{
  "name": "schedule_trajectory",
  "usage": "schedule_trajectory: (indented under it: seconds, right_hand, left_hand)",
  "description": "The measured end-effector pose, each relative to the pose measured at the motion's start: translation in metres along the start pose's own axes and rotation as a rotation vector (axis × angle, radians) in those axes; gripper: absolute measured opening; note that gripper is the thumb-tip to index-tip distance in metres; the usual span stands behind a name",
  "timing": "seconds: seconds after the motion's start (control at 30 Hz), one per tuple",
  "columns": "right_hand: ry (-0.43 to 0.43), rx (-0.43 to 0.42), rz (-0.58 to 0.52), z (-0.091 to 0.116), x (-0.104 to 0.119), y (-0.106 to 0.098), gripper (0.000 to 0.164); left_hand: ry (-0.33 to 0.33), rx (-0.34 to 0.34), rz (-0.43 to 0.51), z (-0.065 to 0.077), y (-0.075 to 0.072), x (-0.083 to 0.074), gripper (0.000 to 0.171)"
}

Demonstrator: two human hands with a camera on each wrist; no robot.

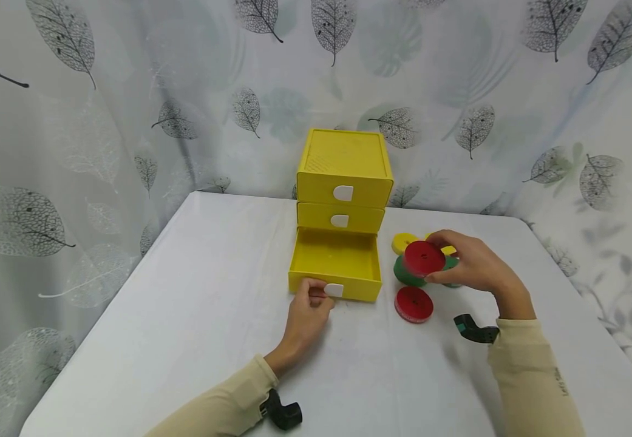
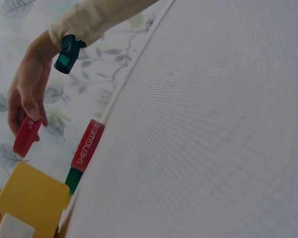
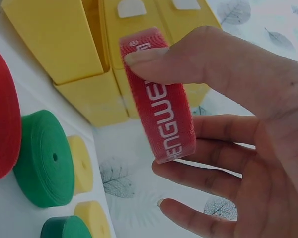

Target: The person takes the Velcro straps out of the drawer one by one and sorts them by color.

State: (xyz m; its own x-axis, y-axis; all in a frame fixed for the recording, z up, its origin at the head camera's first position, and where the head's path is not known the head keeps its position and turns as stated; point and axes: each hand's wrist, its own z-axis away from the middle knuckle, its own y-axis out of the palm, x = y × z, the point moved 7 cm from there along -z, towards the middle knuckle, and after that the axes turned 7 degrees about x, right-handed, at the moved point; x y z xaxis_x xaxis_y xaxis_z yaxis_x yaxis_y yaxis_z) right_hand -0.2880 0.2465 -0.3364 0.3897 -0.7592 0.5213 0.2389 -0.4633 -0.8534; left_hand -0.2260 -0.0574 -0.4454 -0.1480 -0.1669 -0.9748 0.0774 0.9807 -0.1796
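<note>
My right hand (image 1: 471, 261) holds a red roll of tape (image 1: 424, 258), thumb on its lettered outer band and fingers on the far side in the right wrist view. It is raised over the other rolls, right of the yellow drawer unit (image 1: 345, 155). The bottom drawer (image 1: 334, 252) stands pulled out and shows a bare yellow floor. My left hand (image 1: 306, 318) grips its front with curled fingers, just left of the white handle (image 1: 334, 290). Another red roll (image 1: 414, 304) lies flat in front of a green roll (image 1: 405, 273).
A second green roll (image 3: 67, 228) and two yellow rolls (image 3: 83, 163) lie behind, right of the drawers. The two upper drawers (image 1: 316, 215) are closed. A leaf-patterned curtain (image 1: 195, 91) hangs behind the white-covered table (image 1: 212, 273).
</note>
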Motion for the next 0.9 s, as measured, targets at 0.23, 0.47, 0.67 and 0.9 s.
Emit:
schedule_trajectory:
  seconds: [0.23,0.47,0.67,0.9]
  right_hand:
    - [0.004,0.007,0.002,0.002,-0.003,-0.001,0.068]
    - [0.003,0.004,-0.004,0.007,-0.008,-0.002,0.065]
    - [0.011,0.008,-0.009,0.01,-0.012,-0.003,0.065]
    - [0.013,-0.002,-0.005,0.016,-0.016,-0.005,0.066]
  left_hand:
    - [-0.001,-0.004,0.002,0.0,-0.001,0.0,0.031]
    - [0.001,-0.002,-0.009,0.0,0.0,-0.001,0.032]
    - [0.001,-0.003,-0.012,-0.001,0.001,-0.001,0.032]
    - [0.004,-0.001,-0.017,0.0,0.001,0.0,0.032]
